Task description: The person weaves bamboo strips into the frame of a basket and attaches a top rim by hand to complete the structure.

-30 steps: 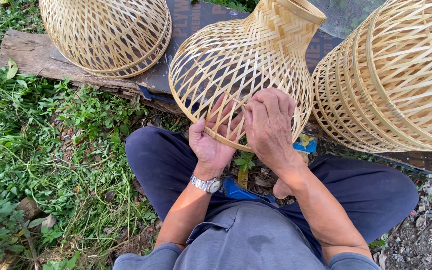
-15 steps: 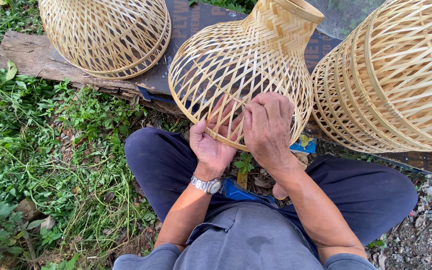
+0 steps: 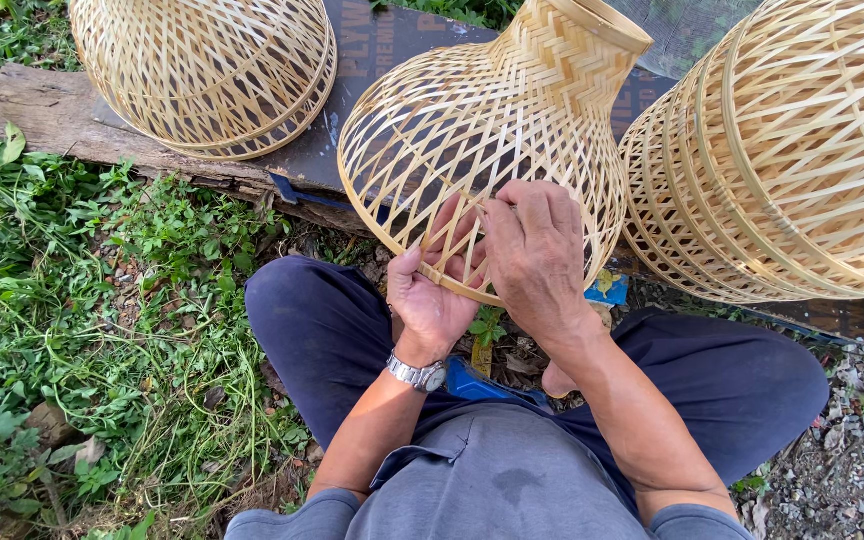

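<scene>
A bell-shaped woven bamboo lampshade (image 3: pixel 497 120) lies tilted before me, its narrow neck pointing away to the upper right and its wide open rim toward my lap. My left hand (image 3: pixel 430 290), with a metal watch on the wrist, grips the near rim from below, fingers reaching inside the weave. My right hand (image 3: pixel 537 250) lies on the outside of the weave at the rim, fingers curled over the strips beside the left hand. I sit cross-legged in dark blue trousers under the shade.
A second woven shade (image 3: pixel 212 65) stands on a dark board (image 3: pixel 352 60) at the upper left. A stack of similar shades (image 3: pixel 782 160) lies at the right. Grass (image 3: pixel 72 300) covers the left; gravel (image 3: pixel 852 450) lies at the lower right. A blue object (image 3: pixel 472 380) rests between my legs.
Both hands stay on the near rim of the shade. My right-hand fingers have shifted slightly along the weave, and the shade has barely moved.
</scene>
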